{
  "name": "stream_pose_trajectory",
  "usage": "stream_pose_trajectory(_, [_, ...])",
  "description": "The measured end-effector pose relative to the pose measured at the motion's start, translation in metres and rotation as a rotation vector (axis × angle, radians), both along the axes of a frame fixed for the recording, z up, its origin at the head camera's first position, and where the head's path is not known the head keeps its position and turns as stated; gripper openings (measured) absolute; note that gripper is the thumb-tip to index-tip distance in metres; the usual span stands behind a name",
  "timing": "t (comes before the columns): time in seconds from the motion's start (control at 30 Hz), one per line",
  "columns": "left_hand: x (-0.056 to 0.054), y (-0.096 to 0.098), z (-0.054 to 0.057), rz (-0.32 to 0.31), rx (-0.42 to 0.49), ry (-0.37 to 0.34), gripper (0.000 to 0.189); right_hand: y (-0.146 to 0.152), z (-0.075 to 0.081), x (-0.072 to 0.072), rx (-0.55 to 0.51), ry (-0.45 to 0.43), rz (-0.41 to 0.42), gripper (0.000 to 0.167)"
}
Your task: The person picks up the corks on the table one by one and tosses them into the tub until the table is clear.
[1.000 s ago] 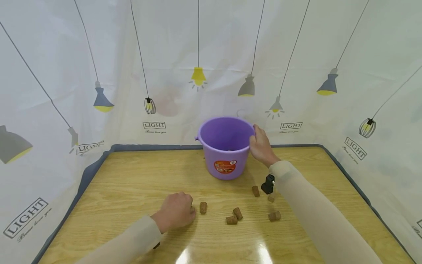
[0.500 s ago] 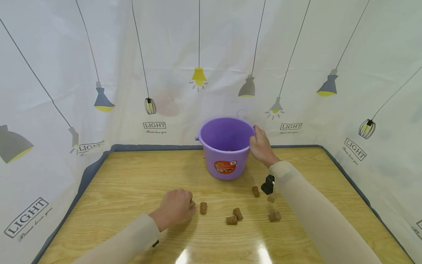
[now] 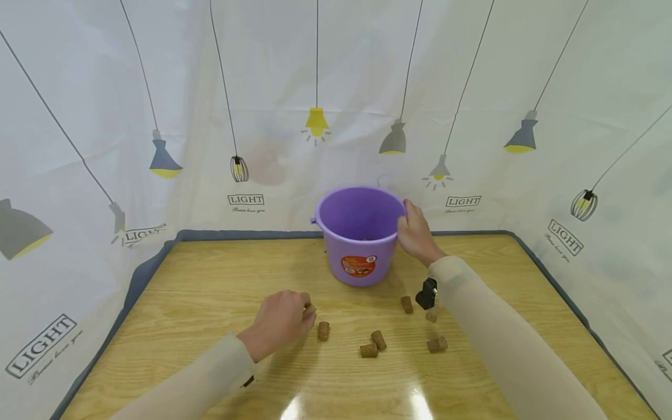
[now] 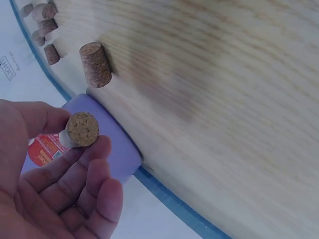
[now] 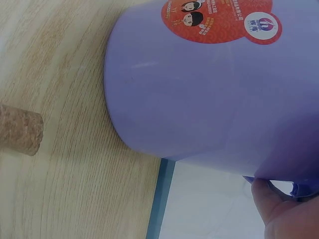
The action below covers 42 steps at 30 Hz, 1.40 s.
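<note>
My left hand (image 3: 279, 322) pinches a cork (image 4: 83, 129) between thumb and fingers, raised over the table in the left wrist view. A second cork (image 3: 324, 331) stands on the table just right of that hand. The purple bucket (image 3: 359, 256), upright with a red sticker on its front, sits toward the back of the table. At its right rim my right hand (image 3: 418, 233) grips the edge, and the thumb shows there in the right wrist view. Little of the bucket's inside shows; something small and brown is visible low down in it.
Several more corks lie on the wooden table (image 3: 220, 291): a close pair (image 3: 369, 350) in front of the bucket, others near the right forearm, such as one cork (image 3: 406, 304). A white cloth (image 3: 283, 76) printed with lamps surrounds the table's back and sides.
My left hand has risen from the table and moved slightly away from me with a cork in its fingers. The right hand and the bucket have stayed in place.
</note>
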State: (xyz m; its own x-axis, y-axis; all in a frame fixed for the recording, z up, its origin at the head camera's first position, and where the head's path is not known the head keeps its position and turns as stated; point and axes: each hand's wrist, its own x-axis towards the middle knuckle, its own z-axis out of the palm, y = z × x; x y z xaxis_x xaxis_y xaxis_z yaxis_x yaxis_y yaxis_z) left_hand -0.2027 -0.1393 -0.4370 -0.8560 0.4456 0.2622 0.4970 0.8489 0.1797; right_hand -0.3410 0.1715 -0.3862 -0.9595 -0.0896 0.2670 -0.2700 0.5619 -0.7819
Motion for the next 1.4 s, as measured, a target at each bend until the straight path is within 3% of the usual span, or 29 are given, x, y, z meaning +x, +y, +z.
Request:
stream_pose_trajectory(0.13, [-0.002, 0.002, 0.004, -0.015, 0.030, 0.024, 0.011, 0.001, 0.000, -0.001, 0.001, 0.005, 0.005, 0.061])
stream_pose_trajectory(0.4, [-0.007, 0.009, 0.015, -0.024, 0.088, 0.038, 0.011, 0.001, -0.001, -0.002, 0.002, -0.008, 0.002, 0.061])
stream_pose_trajectory(0.7, [-0.013, 0.016, 0.028, -0.033, 0.115, 0.144, 0.015, 0.000, 0.000, -0.002, 0.001, 0.002, 0.002, 0.061])
stream_pose_trajectory(0.93, [-0.017, 0.022, 0.038, -0.036, 0.134, 0.172, 0.014, 0.000, -0.001, -0.002, -0.005, 0.010, 0.005, 0.061])
stream_pose_trajectory(1.4, [-0.028, 0.031, 0.061, -0.115, 0.189, 0.336, 0.012, -0.001, 0.000, 0.000, -0.008, -0.001, 0.004, 0.061])
